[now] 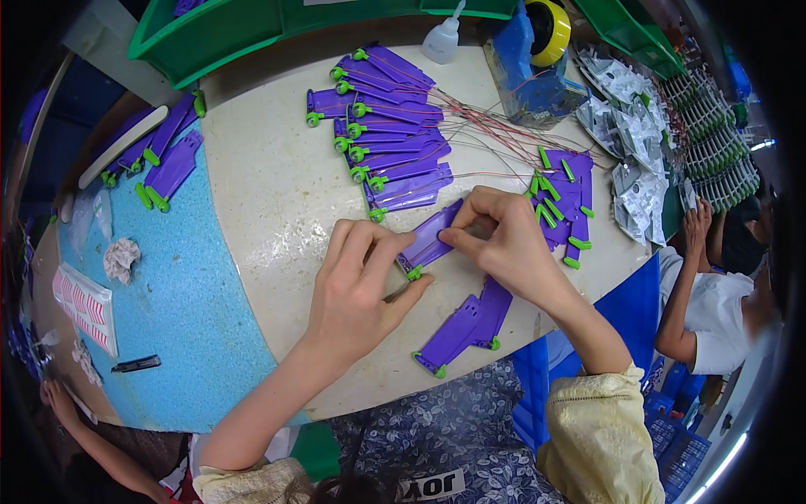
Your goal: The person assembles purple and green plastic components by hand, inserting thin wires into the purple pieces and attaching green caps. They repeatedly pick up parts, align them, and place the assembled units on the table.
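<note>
Between my two hands, just above the table, is a purple plastic wing-shaped part (432,238) with a green end piece (414,273). My left hand (357,273) pinches its near left end, thumb beside the green piece. The fingers of my right hand (495,231) close on its far right end; whether they also hold something small is hidden. Below my right hand lies another purple part (466,328) with green ends. Beyond my hands is a row of purple parts (399,139) with green round ends and thin wires. Right of my right hand sits a pile of purple parts (571,197) with green tips.
A blue tape dispenser (529,80) and a white squeeze bottle (442,40) stand at the back, near a green bin (210,42). Silvery-white parts (625,134) heap at the right. A blue mat (201,286) covers the left side. Other people's arms (688,277) show at both edges.
</note>
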`<control>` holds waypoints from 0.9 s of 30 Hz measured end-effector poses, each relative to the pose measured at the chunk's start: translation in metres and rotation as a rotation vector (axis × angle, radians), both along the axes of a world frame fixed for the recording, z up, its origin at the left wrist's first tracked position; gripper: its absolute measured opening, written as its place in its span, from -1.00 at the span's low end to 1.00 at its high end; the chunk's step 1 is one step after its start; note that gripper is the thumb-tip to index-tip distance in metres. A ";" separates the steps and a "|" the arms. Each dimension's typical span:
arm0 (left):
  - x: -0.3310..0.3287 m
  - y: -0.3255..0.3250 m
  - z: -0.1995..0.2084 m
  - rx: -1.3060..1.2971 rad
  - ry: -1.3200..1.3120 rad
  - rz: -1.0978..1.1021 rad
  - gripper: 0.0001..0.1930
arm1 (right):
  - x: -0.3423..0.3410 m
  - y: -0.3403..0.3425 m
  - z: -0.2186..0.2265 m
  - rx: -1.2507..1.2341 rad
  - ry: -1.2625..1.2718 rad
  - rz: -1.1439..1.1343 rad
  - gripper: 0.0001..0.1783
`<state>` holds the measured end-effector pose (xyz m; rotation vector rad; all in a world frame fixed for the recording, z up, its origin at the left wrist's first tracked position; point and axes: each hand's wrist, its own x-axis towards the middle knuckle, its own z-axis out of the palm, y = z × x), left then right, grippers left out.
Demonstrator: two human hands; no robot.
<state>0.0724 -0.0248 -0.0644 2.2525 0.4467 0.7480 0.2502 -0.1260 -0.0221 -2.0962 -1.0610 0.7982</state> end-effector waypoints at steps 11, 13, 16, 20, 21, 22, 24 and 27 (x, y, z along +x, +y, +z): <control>0.005 0.032 -0.005 0.223 -0.015 -0.358 -0.69 | 0.002 0.008 0.003 -0.043 -0.104 0.012 -0.85; 0.011 0.032 -0.004 0.235 -0.001 -0.396 -0.69 | 0.004 0.003 0.002 -0.004 -0.191 0.025 -0.85; 0.013 0.025 0.005 0.242 0.043 -0.387 -0.63 | 0.003 -0.006 0.002 0.312 -0.530 0.206 -0.76; 0.009 0.026 0.004 0.229 0.050 -0.358 -0.65 | 0.081 0.007 0.034 0.525 -0.568 -0.245 -0.78; 0.009 0.027 0.002 0.223 0.035 -0.369 -0.66 | 0.108 0.013 0.041 0.457 -0.420 -0.425 -0.76; 0.013 0.027 0.001 0.208 0.010 -0.394 -0.67 | 0.126 0.015 0.052 0.286 -0.313 -0.439 -0.75; 0.016 0.024 0.002 0.184 0.000 -0.405 -0.65 | 0.150 0.016 0.059 0.203 -0.023 -0.488 -0.72; 0.017 0.023 0.003 0.162 0.016 -0.382 -0.61 | 0.163 0.008 0.056 0.360 0.370 -0.560 -0.72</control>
